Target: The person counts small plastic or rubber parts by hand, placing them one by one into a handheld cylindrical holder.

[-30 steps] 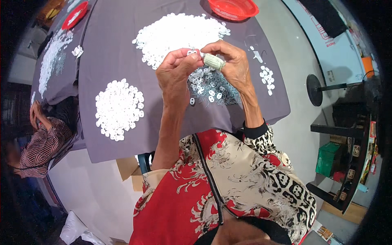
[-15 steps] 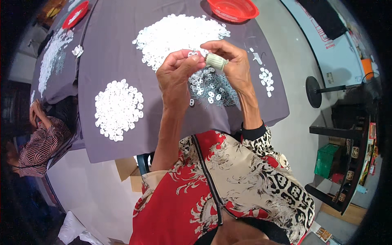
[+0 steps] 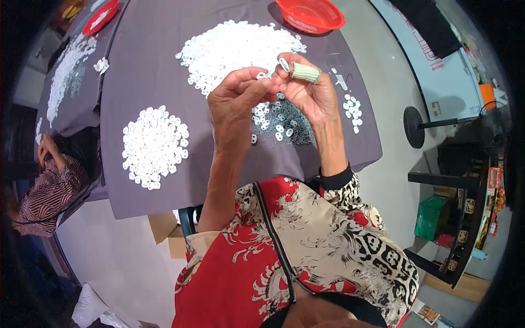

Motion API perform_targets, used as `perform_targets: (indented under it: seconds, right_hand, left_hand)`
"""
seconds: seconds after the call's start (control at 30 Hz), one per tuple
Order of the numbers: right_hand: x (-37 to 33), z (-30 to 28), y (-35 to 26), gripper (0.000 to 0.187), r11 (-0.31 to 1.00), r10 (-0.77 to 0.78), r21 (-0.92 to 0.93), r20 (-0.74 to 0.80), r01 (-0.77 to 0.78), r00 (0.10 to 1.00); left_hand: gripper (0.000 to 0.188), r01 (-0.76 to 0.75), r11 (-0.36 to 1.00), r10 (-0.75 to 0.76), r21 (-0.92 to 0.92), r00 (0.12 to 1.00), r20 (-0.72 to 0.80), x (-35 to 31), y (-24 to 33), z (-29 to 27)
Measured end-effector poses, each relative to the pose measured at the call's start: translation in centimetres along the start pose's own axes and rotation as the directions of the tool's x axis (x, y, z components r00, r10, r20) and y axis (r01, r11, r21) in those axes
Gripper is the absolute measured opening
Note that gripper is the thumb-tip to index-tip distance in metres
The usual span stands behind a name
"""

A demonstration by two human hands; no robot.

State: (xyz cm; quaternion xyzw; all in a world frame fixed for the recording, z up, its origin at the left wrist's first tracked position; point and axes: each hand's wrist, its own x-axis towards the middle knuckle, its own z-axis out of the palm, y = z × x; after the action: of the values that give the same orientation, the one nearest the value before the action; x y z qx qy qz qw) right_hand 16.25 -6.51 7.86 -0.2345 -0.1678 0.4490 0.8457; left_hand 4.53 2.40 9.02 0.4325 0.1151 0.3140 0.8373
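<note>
Above the table, my left hand (image 3: 234, 104) pinches a small white oval piece with holes (image 3: 264, 75) between thumb and fingers. Close beside it, my right hand (image 3: 316, 103) has closed fingers, with another white oval piece (image 3: 284, 64) at their tips. A pale green ribbed sleeve (image 3: 306, 72) covers one finger of the right hand. Below the hands lies a heap of thin grey strands (image 3: 292, 126) with several white pieces on it, partly hidden by the right hand. Beyond the hands spreads a large pile of white oval pieces (image 3: 229, 49).
A second white pile (image 3: 154, 147) sits to the left on the grey tablecloth (image 3: 147, 199), a small group of pieces (image 3: 352, 112) to the right. A red basket (image 3: 311, 19) stands at the far edge. Another person (image 3: 49, 191) works at a left-hand table. A black stand fan (image 3: 414, 127) is at right.
My hands have tipped and shifted slightly; the right hand has turned, so its green-sleeved finger now points more sideways. A white piece shows more clearly at its fingertips. The view has shifted a little.
</note>
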Motion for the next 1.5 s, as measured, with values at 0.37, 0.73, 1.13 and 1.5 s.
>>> perform_targets:
  seconds: [0.37, 0.73, 1.13, 1.5]
  right_hand:
    - [0.0, 1.0, -0.1, 0.039, 0.996, 0.041, 0.077, 0.061, -0.046, 0.997]
    - [0.4, 1.1, 0.6, 0.032, 0.979, -0.029, 0.205, 0.121, 0.003, 0.992]
    - [0.0, 4.3, -0.8, 0.021, 0.612, -0.261, -0.727, 0.185, 0.310, 0.947]
    - [-0.6, 6.1, -1.2, 0.022, 0.461, -0.293, -0.811, 0.244, 0.360, 0.924]
  left_hand:
    - [0.015, -0.074, 0.997, 0.074, 0.017, 0.997, 0.010, -0.6, 0.9, 0.6]
    - [0.015, -0.098, 0.986, 0.099, 0.133, 0.995, 0.000, -0.9, 1.6, 0.7]
    - [0.020, -0.057, 0.994, 0.059, 0.097, 0.998, -0.016, -0.7, 1.8, 0.3]
    - [0.017, -0.104, 0.992, 0.106, 0.073, 0.994, -0.025, -0.6, 1.7, 0.4]
